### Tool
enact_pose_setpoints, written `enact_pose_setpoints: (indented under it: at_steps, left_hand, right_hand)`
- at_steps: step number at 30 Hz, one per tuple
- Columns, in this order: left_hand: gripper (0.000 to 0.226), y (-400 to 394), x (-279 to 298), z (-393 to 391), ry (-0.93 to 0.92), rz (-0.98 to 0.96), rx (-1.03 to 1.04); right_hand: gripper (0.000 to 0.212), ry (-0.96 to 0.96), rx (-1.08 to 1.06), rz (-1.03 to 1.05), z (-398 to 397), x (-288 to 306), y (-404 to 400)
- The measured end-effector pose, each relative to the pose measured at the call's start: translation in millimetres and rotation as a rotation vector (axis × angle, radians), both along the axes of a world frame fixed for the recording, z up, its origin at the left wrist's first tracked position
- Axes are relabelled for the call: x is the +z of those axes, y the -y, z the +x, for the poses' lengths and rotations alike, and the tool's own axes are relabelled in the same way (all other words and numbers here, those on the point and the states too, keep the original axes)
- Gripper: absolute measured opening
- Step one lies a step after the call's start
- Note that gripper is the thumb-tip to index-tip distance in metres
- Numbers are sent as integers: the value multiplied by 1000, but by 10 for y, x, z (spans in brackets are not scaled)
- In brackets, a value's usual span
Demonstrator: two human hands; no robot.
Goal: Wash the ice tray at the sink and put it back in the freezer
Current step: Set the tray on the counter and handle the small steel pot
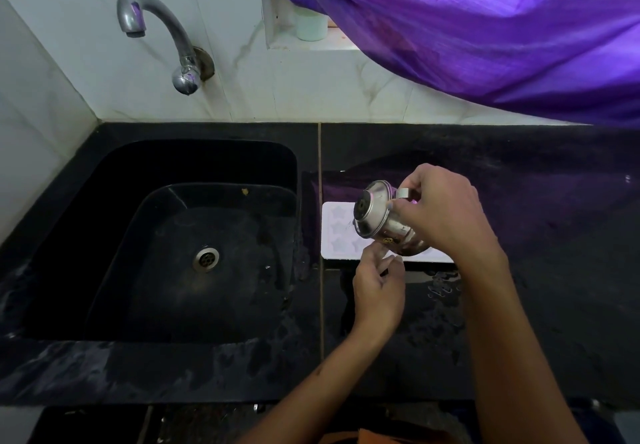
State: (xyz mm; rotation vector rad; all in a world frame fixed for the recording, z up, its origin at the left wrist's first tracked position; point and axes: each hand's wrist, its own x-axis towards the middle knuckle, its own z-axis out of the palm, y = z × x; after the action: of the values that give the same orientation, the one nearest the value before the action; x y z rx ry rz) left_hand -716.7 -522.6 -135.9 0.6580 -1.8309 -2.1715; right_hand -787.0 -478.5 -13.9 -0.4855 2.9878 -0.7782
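A white ice tray (337,232) with star-shaped cells lies flat on the black counter just right of the sink. My right hand (446,211) grips a small steel pot (384,223) by its handle and holds it tilted on its side above the tray, its lid facing left. The pot hides the tray's middle. My left hand (379,287) hovers at the tray's near edge with fingers loosely curled, holding nothing that I can see.
The black sink (104,201) with a steel drain (206,259) is to the left. A chrome tap (159,35) on the tiled wall is off. Wet patches spread over the black counter (554,253). A purple curtain (485,28) hangs at the upper right over a ledge with a pale bottle (311,26).
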Motion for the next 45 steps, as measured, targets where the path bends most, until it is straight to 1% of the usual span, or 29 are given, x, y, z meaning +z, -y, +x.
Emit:
enact_pose_setpoints:
  at_steps: [5, 9, 12, 16, 18, 20, 25, 28, 34, 39, 45]
  left_hand:
    - [29, 103, 62, -35, 10, -17, 56]
    - [32, 241, 144, -147, -6, -26, 100]
    - [35, 350, 175, -245, -25, -39, 136]
    - [36, 510, 184, -364, -4, -73, 126]
    - [43, 588, 193, -430, -2, -91, 118]
    - [51, 652, 211, -505, 10, -108, 107]
    - [55, 775, 260, -723, -22, -115, 81]
    - [56, 866, 273, -921, -12, -128, 75]
    - [55, 1008, 308, -1434, 21, -155, 93]
    - [52, 1104, 313, -1884, 41, -158, 117]
    - [53, 1214, 246, -2301, 116, -153, 125]
  right_hand:
    - [10, 87, -10, -161, -80, 15, -95]
    - [6, 244, -56, -433, -210, -99, -151]
    - [7, 384, -91, -636, -320, -242, -150]
    - [10, 536, -129, -836, -470, -463, -128]
    - [13, 592, -151, -907, -544, -549, -114]
    - [16, 635, -157, -990, -609, -614, -90]
    - [18, 717, -181, -1200, -822, -731, -8]
    - [18, 727, -182, -1246, -1014, -757, 44]
    - [18, 729, -201, -1272, -1504, -792, 196]
    - [19, 727, -244, -1287, -1955, -855, 340]
    - [18, 761, -283, -1266, -2433, -1004, 493]
